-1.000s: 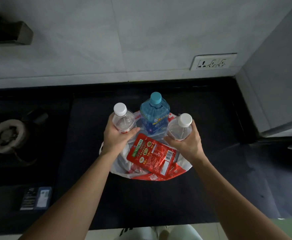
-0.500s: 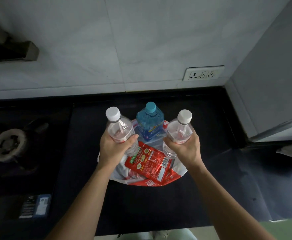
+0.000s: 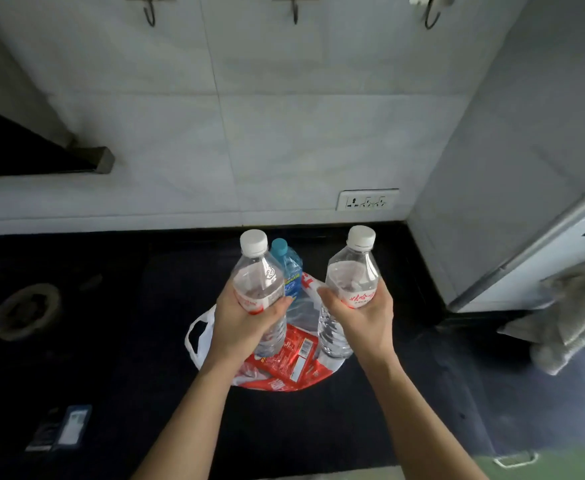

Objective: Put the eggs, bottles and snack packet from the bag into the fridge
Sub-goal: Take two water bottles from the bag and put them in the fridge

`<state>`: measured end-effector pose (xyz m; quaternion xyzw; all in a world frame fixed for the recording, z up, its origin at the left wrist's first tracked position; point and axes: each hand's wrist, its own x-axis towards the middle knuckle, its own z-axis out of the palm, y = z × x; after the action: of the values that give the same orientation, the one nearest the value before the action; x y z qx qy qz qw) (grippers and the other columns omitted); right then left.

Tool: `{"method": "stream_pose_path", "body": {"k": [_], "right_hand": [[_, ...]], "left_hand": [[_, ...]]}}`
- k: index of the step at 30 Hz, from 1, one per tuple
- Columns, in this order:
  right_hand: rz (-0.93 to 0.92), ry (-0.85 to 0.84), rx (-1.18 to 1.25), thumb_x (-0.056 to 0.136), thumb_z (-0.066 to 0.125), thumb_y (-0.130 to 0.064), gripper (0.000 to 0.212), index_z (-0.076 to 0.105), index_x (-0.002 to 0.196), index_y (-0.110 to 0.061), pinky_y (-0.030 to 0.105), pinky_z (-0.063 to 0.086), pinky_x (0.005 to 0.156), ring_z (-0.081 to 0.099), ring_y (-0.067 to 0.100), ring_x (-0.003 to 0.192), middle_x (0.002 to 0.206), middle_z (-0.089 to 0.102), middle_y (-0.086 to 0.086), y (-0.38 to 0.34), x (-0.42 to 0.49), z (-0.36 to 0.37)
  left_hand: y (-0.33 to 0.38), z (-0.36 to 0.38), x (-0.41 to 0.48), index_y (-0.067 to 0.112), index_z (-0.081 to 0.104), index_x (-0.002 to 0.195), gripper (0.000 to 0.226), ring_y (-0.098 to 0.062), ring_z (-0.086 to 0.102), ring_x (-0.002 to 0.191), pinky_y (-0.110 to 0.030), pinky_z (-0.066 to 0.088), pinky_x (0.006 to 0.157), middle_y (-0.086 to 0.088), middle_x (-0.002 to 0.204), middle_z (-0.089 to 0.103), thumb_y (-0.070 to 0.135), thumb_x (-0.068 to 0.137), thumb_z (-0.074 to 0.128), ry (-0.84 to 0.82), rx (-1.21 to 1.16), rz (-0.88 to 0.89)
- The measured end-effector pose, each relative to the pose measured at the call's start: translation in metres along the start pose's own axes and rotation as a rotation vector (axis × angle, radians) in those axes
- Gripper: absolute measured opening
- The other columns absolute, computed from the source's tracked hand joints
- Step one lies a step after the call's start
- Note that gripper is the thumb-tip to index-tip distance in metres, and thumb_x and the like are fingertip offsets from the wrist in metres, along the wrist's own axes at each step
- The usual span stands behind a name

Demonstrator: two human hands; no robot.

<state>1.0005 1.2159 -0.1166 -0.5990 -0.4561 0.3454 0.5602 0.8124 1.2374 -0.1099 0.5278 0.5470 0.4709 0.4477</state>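
Observation:
My left hand (image 3: 246, 320) grips a clear water bottle with a white cap (image 3: 258, 278) by its red label, lifted above the bag. My right hand (image 3: 362, 318) grips a second clear white-capped bottle (image 3: 353, 275) the same way. Between them a blue bottle with a teal cap (image 3: 289, 268) still stands in the white and red plastic bag (image 3: 197, 337) on the black counter. A red snack packet (image 3: 292, 353) lies in the bag under my hands. No eggs show. The fridge (image 3: 526, 188), grey-sided, stands at the right.
A gas burner (image 3: 26, 311) sits on the counter at the left. A small blue and white box (image 3: 60, 427) lies near the front left edge. A wall socket (image 3: 367, 199) is behind the bag. A grey cloth (image 3: 571, 317) hangs at the right by the fridge.
Both hands have lifted their clear bottles up out of the bag. The view has tilted upward, showing more wall and hooks.

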Motion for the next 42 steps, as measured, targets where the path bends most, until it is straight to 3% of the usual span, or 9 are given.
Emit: {"method": "stream_pose_path", "body": {"k": [5, 10, 13, 18, 21, 25, 30, 34, 42], "right_hand": [[0.019, -0.036, 0.014, 0.076, 0.088, -0.018, 0.06, 0.054, 0.125, -0.018, 0.035, 0.063, 0.08, 0.072, 0.016, 0.097, 0.105, 0.069, -0.001, -0.005, -0.014, 0.007], [0.036, -0.081, 0.018, 0.07, 0.09, -0.034, 0.07, 0.054, 0.128, -0.023, 0.038, 0.062, 0.084, 0.072, 0.016, 0.102, 0.111, 0.07, -0.003, -0.009, -0.024, 0.026], [0.078, -0.11, 0.065, 0.066, 0.087, -0.044, 0.068, 0.059, 0.123, -0.021, 0.046, 0.062, 0.085, 0.073, 0.019, 0.099, 0.107, 0.073, -0.001, -0.017, -0.025, 0.038], [0.064, -0.194, 0.079, 0.078, 0.087, -0.024, 0.042, 0.064, 0.113, -0.022, 0.041, 0.063, 0.081, 0.074, 0.013, 0.09, 0.097, 0.075, -0.002, -0.033, -0.03, 0.058], [0.074, -0.279, 0.096, 0.078, 0.086, -0.02, 0.036, 0.065, 0.106, -0.023, 0.041, 0.062, 0.083, 0.074, 0.013, 0.088, 0.093, 0.075, -0.002, -0.04, -0.038, 0.068], [0.066, -0.36, 0.105, 0.07, 0.091, -0.026, 0.055, 0.062, 0.116, -0.021, 0.037, 0.06, 0.086, 0.072, 0.008, 0.091, 0.099, 0.074, -0.003, -0.043, -0.055, 0.085], [0.075, -0.526, 0.101, 0.063, 0.091, -0.038, 0.067, 0.06, 0.119, -0.022, 0.039, 0.059, 0.089, 0.07, 0.013, 0.097, 0.104, 0.072, -0.002, -0.038, -0.089, 0.105], [0.088, -0.698, 0.099, 0.067, 0.093, -0.024, 0.063, 0.057, 0.117, -0.03, 0.021, 0.054, 0.087, 0.067, 0.003, 0.098, 0.106, 0.069, -0.009, -0.039, -0.126, 0.119], [0.123, -1.033, 0.101, 0.068, 0.092, -0.016, 0.063, 0.06, 0.122, -0.021, 0.022, 0.057, 0.082, 0.07, 0.004, 0.091, 0.104, 0.07, -0.006, -0.05, -0.222, 0.154]], "left_hand": [[0.011, -0.002, -0.011, 0.014, 0.055, 0.131, 0.068, -0.004, 0.068, 0.103, -0.023, 0.058, 0.084, 0.006, 0.108, 0.071, 0.011, 0.071, 0.086, 0.009, -0.018, -0.011], [0.013, -0.018, -0.021, 0.01, 0.056, 0.13, 0.066, -0.003, 0.07, 0.097, -0.015, 0.055, 0.078, 0.004, 0.103, 0.073, 0.005, 0.072, 0.085, 0.056, -0.019, -0.032], [0.015, -0.031, -0.029, 0.012, 0.058, 0.127, 0.062, -0.007, 0.071, 0.098, -0.023, 0.058, 0.082, 0.007, 0.101, 0.074, 0.006, 0.071, 0.086, 0.097, -0.009, -0.047], [0.019, -0.054, -0.046, 0.014, 0.06, 0.121, 0.055, -0.004, 0.071, 0.092, -0.017, 0.056, 0.072, 0.011, 0.095, 0.074, 0.003, 0.073, 0.084, 0.211, -0.009, -0.058], [0.02, -0.067, -0.063, 0.017, 0.059, 0.122, 0.058, -0.008, 0.071, 0.097, -0.029, 0.058, 0.084, 0.006, 0.1, 0.074, 0.01, 0.071, 0.086, 0.316, -0.001, -0.085], [0.017, -0.083, -0.094, 0.018, 0.061, 0.119, 0.056, -0.013, 0.071, 0.097, -0.044, 0.058, 0.09, 0.001, 0.102, 0.074, 0.014, 0.07, 0.087, 0.463, -0.015, -0.127], [0.01, -0.095, -0.147, 0.023, 0.064, 0.113, 0.051, -0.007, 0.07, 0.093, -0.035, 0.057, 0.087, 0.006, 0.099, 0.074, 0.018, 0.069, 0.089, 0.69, 0.04, -0.182], [0.005, -0.107, -0.2, 0.017, 0.063, 0.119, 0.06, -0.011, 0.071, 0.093, -0.029, 0.058, 0.081, 0.003, 0.099, 0.074, 0.026, 0.066, 0.089, 0.824, 0.054, -0.206], [0.0, -0.128, -0.318, 0.016, 0.067, 0.109, 0.046, -0.01, 0.072, 0.085, -0.019, 0.055, 0.071, 0.005, 0.092, 0.076, 0.022, 0.068, 0.088, 1.14, 0.079, -0.27]]}}
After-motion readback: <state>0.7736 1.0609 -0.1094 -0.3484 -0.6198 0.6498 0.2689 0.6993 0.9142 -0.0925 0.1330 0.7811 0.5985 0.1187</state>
